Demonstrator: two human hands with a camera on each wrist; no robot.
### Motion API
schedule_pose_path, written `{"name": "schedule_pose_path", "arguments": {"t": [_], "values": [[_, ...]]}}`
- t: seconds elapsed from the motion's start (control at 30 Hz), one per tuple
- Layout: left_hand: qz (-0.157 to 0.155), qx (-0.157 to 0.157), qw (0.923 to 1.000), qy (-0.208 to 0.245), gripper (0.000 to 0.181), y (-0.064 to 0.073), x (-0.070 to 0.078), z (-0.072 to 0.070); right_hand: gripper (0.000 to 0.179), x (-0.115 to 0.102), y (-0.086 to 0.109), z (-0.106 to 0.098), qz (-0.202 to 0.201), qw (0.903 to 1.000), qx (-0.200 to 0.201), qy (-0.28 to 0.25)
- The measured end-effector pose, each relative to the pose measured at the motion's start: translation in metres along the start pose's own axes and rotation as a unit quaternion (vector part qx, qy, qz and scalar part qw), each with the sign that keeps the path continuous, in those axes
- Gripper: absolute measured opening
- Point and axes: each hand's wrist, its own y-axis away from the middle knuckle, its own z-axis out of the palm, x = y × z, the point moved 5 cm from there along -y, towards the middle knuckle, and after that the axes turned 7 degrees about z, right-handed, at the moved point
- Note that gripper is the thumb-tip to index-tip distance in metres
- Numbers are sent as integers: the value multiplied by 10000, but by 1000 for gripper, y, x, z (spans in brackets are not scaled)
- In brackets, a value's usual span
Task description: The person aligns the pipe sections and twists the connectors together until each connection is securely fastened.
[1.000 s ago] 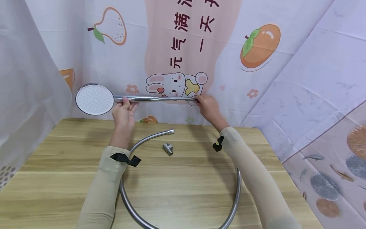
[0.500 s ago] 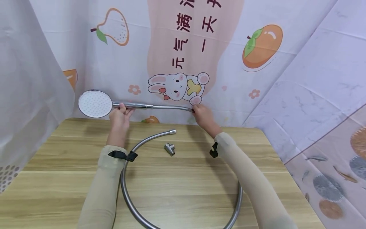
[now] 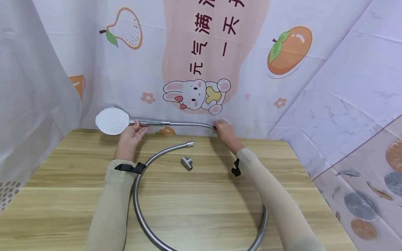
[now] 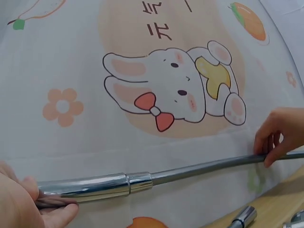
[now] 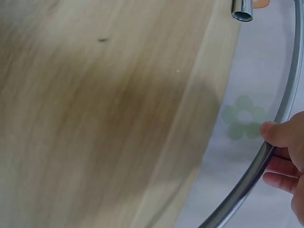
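A chrome shower head (image 3: 112, 121) with a round white face is held by its handle in my left hand (image 3: 128, 139), near the table's back edge. In the left wrist view the handle (image 4: 90, 186) lies between thumb and fingers. A grey metal shower hose (image 3: 188, 124) joins the handle's end. My right hand (image 3: 226, 135) pinches this hose to the right of the handle; in the right wrist view the thumb lies over the hose (image 5: 251, 178) and the fingers under it. The hose loops round on the table to a free end with a metal nut (image 3: 190, 144).
A small chrome tee fitting (image 3: 186, 163) lies on the wooden table (image 3: 201, 195), inside the hose loop. Behind the table hangs a white printed curtain (image 3: 251, 115); more sheeting (image 3: 351, 115) borders the right side.
Both hands have come down toward the table's back edge with the shower head and hose. The shower head has also shifted somewhat right. The tee fitting stays on the table.
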Motion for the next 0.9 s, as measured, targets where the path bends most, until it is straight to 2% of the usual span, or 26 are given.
{"name": "schedule_pose_path", "arguments": {"t": [0.1,0.23,0.33,0.43,0.5,0.57,0.67,0.77,0.9], "values": [[57,-99,9996,-240,8,-2,0,-5,6,0,0,1,11,10000,16,2],[429,-41,9952,-876,7,-7,6,-10,5,-2,0,3,65,10000,-15,-23],[822,191,9850,-1503,7,-9,10,-11,4,-4,1,4,111,9998,-58,-129],[1151,514,9704,-2060,11,-8,10,-11,4,-6,4,6,138,9996,-72,-228],[1257,674,9620,-2329,13,-7,8,-10,4,-7,6,7,154,9995,-108,-264],[1289,799,9567,-2485,15,-7,5,-9,4,-7,8,9,160,9994,-136,-258],[1240,942,9575,-2427,16,-5,1,-6,5,-8,8,10,153,9995,-144,-253],[1098,1044,9654,-2121,15,-1,-1,-3,5,-9,9,9,120,9995,-122,-274],[437,770,9811,-1721,17,9,-3,-2,7,-8,11,8,133,9993,-127,-316]]}}
